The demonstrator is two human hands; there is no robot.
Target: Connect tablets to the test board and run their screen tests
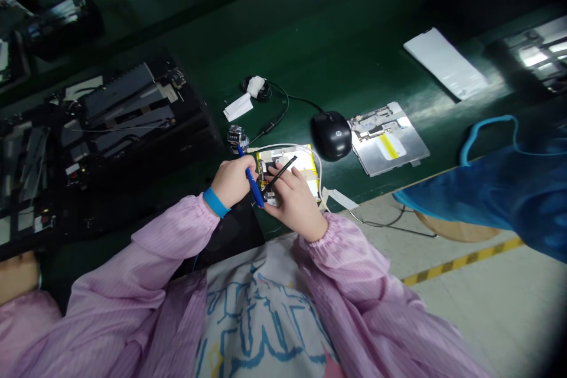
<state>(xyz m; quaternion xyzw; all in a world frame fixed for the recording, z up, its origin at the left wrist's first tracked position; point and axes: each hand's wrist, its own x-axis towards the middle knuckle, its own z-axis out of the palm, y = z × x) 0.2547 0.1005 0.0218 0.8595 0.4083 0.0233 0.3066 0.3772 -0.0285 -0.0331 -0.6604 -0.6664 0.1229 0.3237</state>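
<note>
The left hand point(233, 183) has its fingers curled tight around a blue tool point(254, 189), which slants over the left edge of the yellow-edged device point(305, 159). The device lies on the green table point(376, 80), partly under the right hand point(301, 201), whose fingers are bent, slightly spread, with a black stick point(286, 168) among them; which fingers pinch it, I cannot tell. A white cable point(319, 168) curves around the device, near the mouse point(333, 136).
</note>
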